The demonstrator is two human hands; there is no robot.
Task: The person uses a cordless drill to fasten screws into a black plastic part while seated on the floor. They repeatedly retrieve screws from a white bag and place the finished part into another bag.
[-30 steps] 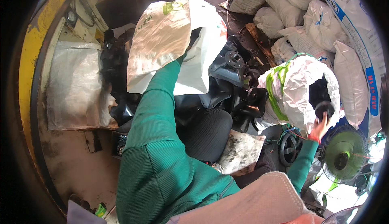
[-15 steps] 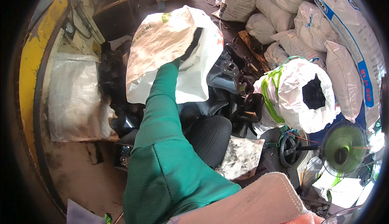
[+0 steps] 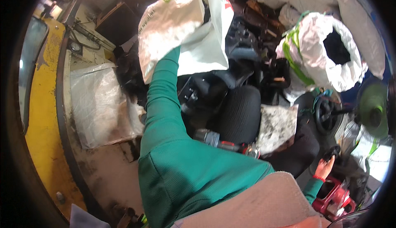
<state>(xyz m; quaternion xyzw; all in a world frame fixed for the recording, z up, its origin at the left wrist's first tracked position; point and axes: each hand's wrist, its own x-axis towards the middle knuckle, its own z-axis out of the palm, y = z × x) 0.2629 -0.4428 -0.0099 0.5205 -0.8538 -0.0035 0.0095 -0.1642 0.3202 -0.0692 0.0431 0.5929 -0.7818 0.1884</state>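
My left arm, in a green sleeve [image 3: 165, 87], reaches up under a white and beige woven sack [image 3: 169, 25]. The sack covers my left hand, so its fingers are hidden. At the lower right my right hand [image 3: 324, 168], with a red band at the wrist, is closed on a small black part [image 3: 331, 152]; its exact kind is too small to make out. Just below that hand stands a red metal frame-like piece [image 3: 335, 197]. Several black moulded parts [image 3: 241, 42] lie in a heap beside and below the sack.
A grey and red handheld tool [image 3: 222, 143] lies by my leg, near a stained pale sheet [image 3: 277, 127]. To the right stand an open white sack [image 3: 315, 54], a black handwheel [image 3: 328, 112] and a green fan [image 3: 374, 110]. A yellow machine frame [image 3: 47, 145] edges the left.
My right hand has come into view at the lower right with a black part. The view has shifted, and the handheld tool now shows by my leg. My left arm stays at the sack.
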